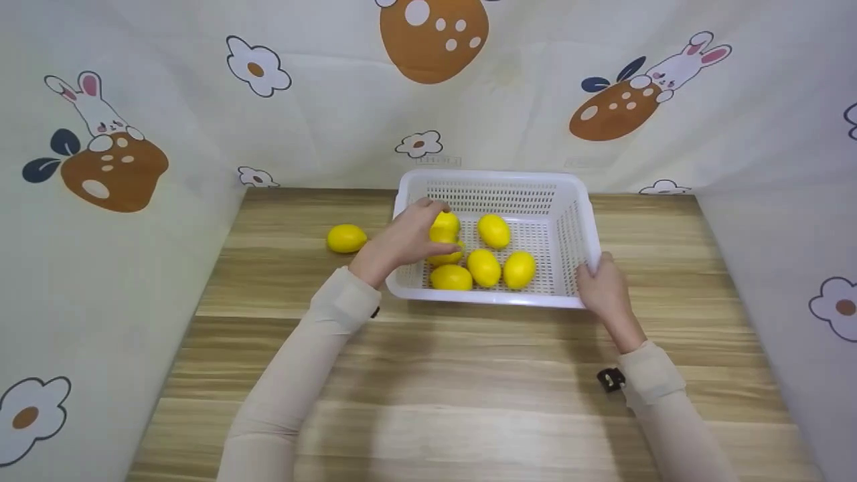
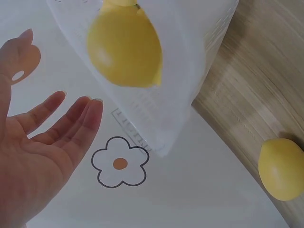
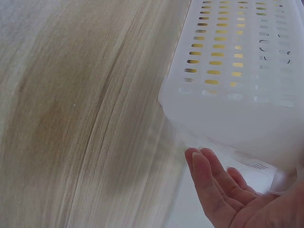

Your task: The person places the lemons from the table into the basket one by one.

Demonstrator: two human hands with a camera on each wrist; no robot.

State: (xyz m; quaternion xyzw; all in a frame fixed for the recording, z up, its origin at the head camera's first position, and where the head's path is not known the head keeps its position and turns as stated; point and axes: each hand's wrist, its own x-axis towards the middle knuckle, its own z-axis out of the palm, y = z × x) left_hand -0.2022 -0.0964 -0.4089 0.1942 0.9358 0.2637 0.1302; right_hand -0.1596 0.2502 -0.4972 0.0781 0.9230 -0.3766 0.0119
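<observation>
A white plastic basket (image 1: pixel 495 299) with slotted walls holds several yellow lemons (image 1: pixel 494 231), most of them toward its left side. My left hand (image 1: pixel 410 234) reaches over the basket's left rim, thumb and fingers spread apart above the lemons there. In the left wrist view that hand (image 2: pixel 47 142) has nothing in its grasp, with a lemon (image 2: pixel 126 47) in the basket beyond it. My right hand (image 1: pixel 604 291) grips the basket's right rim near the front corner, thumb over the edge. Its fingers (image 3: pixel 209 175) lie along the outside, seen in the right wrist view.
One single lemon (image 1: pixel 346 238) lies on the wooden table (image 1: pixel 469 402) left of the basket. Behind the basket hangs a pale curtain (image 1: pixel 335 120) printed with rabbits and flowers, and more of it runs down both sides.
</observation>
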